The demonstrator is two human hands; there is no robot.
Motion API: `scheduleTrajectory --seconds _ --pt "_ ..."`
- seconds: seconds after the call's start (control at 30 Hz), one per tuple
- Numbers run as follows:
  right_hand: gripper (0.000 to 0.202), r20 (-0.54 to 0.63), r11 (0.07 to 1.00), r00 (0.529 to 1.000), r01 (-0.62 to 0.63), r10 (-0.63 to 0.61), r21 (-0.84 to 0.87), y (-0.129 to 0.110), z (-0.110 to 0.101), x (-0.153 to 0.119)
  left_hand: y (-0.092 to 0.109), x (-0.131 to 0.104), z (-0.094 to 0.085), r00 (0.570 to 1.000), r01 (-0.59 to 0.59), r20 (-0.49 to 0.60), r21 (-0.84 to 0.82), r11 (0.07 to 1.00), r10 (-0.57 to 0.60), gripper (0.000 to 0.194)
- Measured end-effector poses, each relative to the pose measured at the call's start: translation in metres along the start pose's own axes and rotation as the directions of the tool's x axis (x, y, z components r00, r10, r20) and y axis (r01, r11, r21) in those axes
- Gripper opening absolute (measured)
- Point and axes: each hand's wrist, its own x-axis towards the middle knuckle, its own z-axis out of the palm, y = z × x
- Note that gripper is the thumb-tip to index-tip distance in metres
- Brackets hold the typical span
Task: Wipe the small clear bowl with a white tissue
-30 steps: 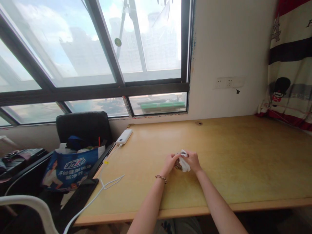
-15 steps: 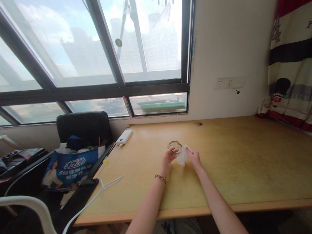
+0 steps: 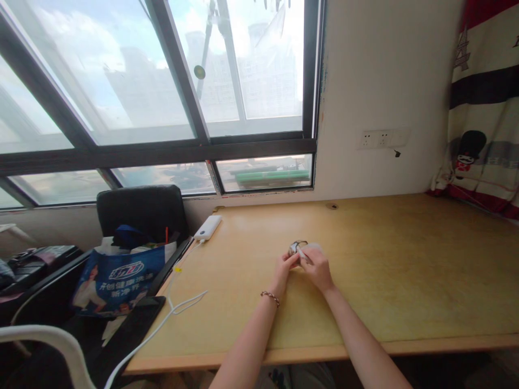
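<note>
Above the middle of the wooden table, my left hand grips a small clear glass dish with a dark-looking rim. My right hand is closed on a thin white cloth or tissue, part of which is pressed against the dish. The two hands are close together, their fingertips meeting at the dish. The fingers hide much of the dish and the cloth. A braided bracelet is on my left wrist.
On the table's left edge lies a white power bank with a white cable. Further left, a black chair holds a blue bag. Windows and a wall socket are behind; a curtain hangs at right.
My right hand has moved in to the dish with the cloth, which now touches it. The dish has turned and shifted slightly right in my left hand.
</note>
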Motion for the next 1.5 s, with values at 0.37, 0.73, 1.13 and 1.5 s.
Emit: scheduleTrajectory --seconds 0.37,0.73,1.13,1.5 --pt "0.029 0.157 0.998 0.985 0.065 -0.066 0.016 -0.003 0.0 0.004 0.001 0.002 -0.004 0.986 -0.147 -0.07 0.014 0.989 0.148 0.041" --pt "0.036 0.12 0.997 0.993 -0.006 0.015 -0.073 -0.002 0.009 0.002 -0.006 0.004 -0.003 0.995 -0.096 -0.032 0.099 0.99 0.099 0.038" --pt "0.04 0.18 0.965 0.975 -0.168 0.132 0.202 -0.004 0.005 0.001 0.001 -0.003 0.004 0.959 -0.249 -0.06 0.285 0.926 0.277 0.03" --pt "0.036 0.167 0.846 0.964 -0.264 0.209 0.464 -0.004 0.016 0.0 0.013 -0.012 0.01 0.913 -0.339 -0.109 0.337 0.879 0.394 0.045"
